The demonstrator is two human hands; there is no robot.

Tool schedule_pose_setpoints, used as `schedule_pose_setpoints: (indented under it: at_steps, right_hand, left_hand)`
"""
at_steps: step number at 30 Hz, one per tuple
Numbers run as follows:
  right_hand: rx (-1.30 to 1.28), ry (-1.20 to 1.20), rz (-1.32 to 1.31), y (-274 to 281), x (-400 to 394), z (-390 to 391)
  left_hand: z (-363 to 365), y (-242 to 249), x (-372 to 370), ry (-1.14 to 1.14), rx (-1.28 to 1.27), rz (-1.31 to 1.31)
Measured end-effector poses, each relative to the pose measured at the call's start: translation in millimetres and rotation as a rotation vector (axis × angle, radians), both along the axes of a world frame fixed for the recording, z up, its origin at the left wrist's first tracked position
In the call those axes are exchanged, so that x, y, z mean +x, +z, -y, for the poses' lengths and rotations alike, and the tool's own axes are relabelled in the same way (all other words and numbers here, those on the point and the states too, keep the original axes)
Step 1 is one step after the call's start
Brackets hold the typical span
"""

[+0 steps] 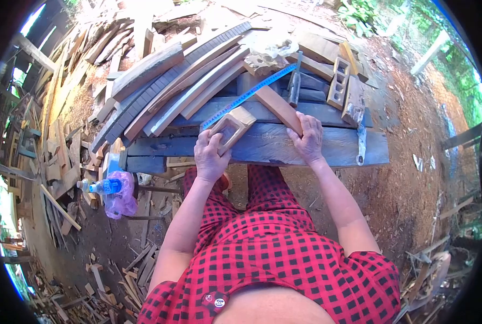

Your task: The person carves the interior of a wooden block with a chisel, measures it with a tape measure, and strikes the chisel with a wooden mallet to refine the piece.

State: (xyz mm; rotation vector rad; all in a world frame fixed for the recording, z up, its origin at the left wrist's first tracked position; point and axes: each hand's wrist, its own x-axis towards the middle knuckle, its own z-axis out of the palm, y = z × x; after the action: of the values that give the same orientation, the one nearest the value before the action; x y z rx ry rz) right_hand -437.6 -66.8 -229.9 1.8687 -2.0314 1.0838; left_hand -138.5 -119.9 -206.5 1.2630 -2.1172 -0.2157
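Note:
My left hand (213, 155) is closed around the near end of a short wooden block (241, 120) with a rectangular opening cut in it. The block is tilted over the dark workbench planks (338, 146). My right hand (308, 138) grips the near end of a reddish-brown wooden strip (278, 104), which runs away from me toward the middle of the bench. A blue measuring tape (246, 96) lies stretched diagonally just beyond the block and across the strip. Behind my right hand stands a dark, narrow tool (294, 89) whose kind I cannot make out.
A wooden piece with several square holes (338, 83) and a rough wood block (354, 101) sit at the bench's right. Long boards (197, 100) are stacked at the left. A plastic bottle (106, 187) and purple bag (123, 202) are left of the bench. Wood scraps (135, 270) litter the ground.

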Motion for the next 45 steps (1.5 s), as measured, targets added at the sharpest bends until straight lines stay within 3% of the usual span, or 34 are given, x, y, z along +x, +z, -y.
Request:
schedule_pose_setpoints:
  at_steps: [45]
  right_hand:
    - [0.017,-0.003,-0.008,-1.7,0.3,-0.3]
  left_hand:
    - [-4.4,1.7,0.4,0.016,-0.042,0.033]
